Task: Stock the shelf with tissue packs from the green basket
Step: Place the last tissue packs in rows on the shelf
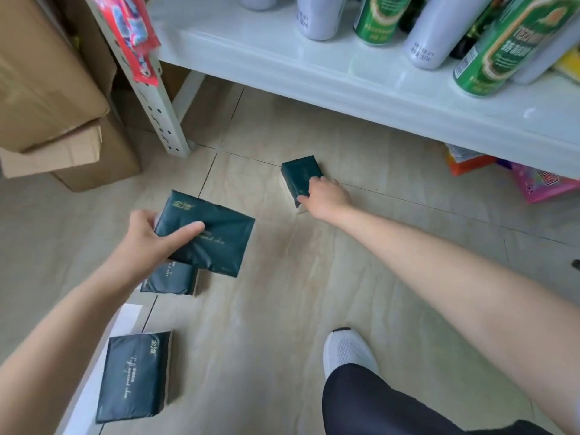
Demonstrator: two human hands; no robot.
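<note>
Several dark green tissue packs are in view. My left hand grips one pack above the tiled floor, thumb across its top face. Under it a second pack lies on the floor. Another pack lies near the bottom left, partly on a white sheet. My right hand reaches out low and holds a pack that stands on the floor in front of the white shelf. No green basket shows.
Green cans and pale bottles stand on the shelf. Colourful boxes sit under it at the right. Cardboard boxes are stacked at the left beside the shelf's perforated post. My white shoe stands at bottom centre.
</note>
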